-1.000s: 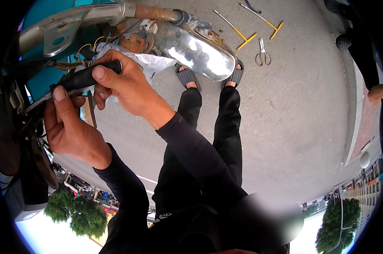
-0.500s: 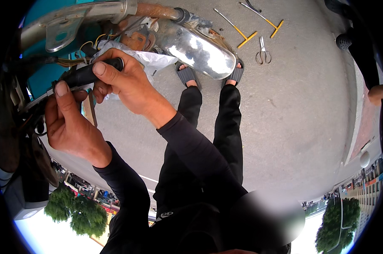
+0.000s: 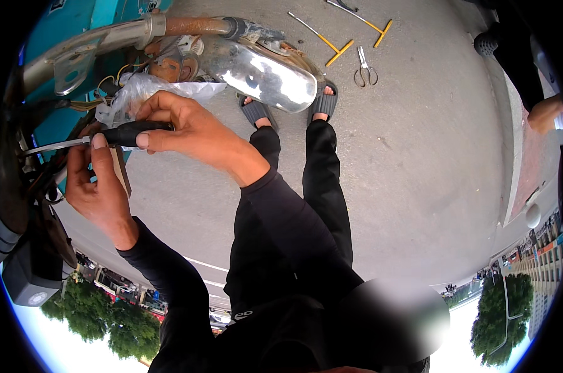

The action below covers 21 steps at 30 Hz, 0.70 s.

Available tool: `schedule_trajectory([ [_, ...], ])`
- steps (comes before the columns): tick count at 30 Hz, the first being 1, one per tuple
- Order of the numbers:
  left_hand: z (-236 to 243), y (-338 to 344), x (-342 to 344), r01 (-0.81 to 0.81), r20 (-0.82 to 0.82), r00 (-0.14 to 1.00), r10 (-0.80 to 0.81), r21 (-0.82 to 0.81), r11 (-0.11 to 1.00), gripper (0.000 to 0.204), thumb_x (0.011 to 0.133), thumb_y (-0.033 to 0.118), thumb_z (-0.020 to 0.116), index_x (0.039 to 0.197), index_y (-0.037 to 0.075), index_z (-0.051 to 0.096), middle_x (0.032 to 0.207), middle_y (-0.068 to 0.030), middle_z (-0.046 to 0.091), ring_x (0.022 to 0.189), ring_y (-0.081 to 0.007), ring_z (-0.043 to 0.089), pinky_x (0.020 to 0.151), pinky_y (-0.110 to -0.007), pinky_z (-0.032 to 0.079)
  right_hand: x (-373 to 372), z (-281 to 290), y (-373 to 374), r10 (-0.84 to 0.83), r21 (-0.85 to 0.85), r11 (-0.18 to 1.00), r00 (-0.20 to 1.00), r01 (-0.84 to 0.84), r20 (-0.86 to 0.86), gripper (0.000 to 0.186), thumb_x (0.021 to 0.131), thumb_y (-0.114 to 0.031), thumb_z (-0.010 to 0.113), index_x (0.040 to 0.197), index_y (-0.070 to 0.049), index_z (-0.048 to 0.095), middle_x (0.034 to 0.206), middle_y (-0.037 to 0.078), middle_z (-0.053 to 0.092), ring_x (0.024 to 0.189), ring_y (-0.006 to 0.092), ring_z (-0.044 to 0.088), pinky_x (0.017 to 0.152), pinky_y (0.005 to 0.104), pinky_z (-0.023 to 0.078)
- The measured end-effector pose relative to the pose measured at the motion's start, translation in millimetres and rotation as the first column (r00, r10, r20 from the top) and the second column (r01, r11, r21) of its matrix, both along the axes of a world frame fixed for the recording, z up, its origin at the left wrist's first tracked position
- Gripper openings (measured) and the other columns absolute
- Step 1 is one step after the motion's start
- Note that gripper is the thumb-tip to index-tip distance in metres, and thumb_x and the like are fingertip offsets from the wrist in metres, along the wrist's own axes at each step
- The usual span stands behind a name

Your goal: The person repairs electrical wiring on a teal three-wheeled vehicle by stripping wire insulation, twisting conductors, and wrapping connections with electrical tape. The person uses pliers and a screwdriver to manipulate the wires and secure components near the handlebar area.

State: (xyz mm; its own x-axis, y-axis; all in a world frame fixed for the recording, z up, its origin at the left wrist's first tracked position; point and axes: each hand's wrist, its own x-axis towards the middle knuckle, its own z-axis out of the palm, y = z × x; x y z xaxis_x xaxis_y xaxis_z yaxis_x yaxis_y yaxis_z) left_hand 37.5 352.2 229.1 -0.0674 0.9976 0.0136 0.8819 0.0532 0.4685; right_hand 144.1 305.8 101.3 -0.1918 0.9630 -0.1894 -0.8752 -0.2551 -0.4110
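Note:
My right hand is closed on the right end of a black tapered sleeve, thumb below and fingers above. From its left end a thin grey cable or rod runs toward the dark vehicle parts at the left; which of the two I cannot tell. At that joint my left hand pinches the piece between thumb and fingers. Just behind the sleeve lies crumpled clear plastic. Below it, beside my left fingers, shows a flat tan-edged piece.
Past my hands stretches a worn metal tube with a rusty section, beside a shiny rounded metal cover. Scissors and two yellow T-handled tools lie on the pavement. At the right edge another person's hand shows.
The black sleeve has turned more level, and more of the grey cable or rod shows at its left. My right hand has shifted lower along the sleeve's end. The whole view has moved slightly.

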Motion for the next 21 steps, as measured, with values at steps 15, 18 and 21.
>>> schedule_trajectory([
  [15, 65.2, -11.7, 14.1, 0.269, -0.105, 0.960, -0.261, 0.064, 0.961, 0.047, 0.105, 0.039, 0.046, 0.088, 0.003, 0.072, 0.075, -0.0065, 0.069, 0.074, -0.0213, 0.061, 0.069, -0.033, 0.048, 53.8, 94.3, -48.7, 0.017, 0.059, 0.990, 0.523, -0.128, 0.852, 0.033, 0.093, -0.023, 0.069, 0.116, -0.003, 0.057, 0.086, 0.019, 0.063, 0.077, 0.0359, 0.064, 0.070, 0.0415, 0.048],
  [18, 61.5, -20.4, 26.8, 0.209, -0.067, 0.977, -0.202, 0.130, 0.969, 0.052, 0.106, 0.038, 0.043, 0.088, -0.001, 0.072, 0.074, -0.0069, 0.069, 0.076, -0.0204, 0.063, 0.072, -0.034, 0.049, 79.0, 95.1, -70.0, 0.144, -0.015, 0.983, 0.723, -0.182, 0.676, 0.033, 0.095, -0.017, 0.066, 0.123, -0.002, 0.056, 0.088, 0.014, 0.062, 0.078, 0.0262, 0.060, 0.074, 0.0366, 0.047],
  [21, 43.2, -30.4, 29.1, 0.162, -0.009, 0.986, -0.164, 0.220, 0.962, 0.056, 0.106, 0.042, 0.042, 0.088, -0.002, 0.072, 0.072, -0.0065, 0.068, 0.075, -0.0197, 0.064, 0.071, -0.034, 0.049, 113.1, 72.2, -102.3, 0.236, -0.020, 0.959, 0.753, -0.284, 0.614, 0.034, 0.096, -0.011, 0.063, 0.128, -0.002, 0.055, 0.092, 0.009, 0.060, 0.082, 0.0195, 0.055, 0.080, 0.0318, 0.045],
])
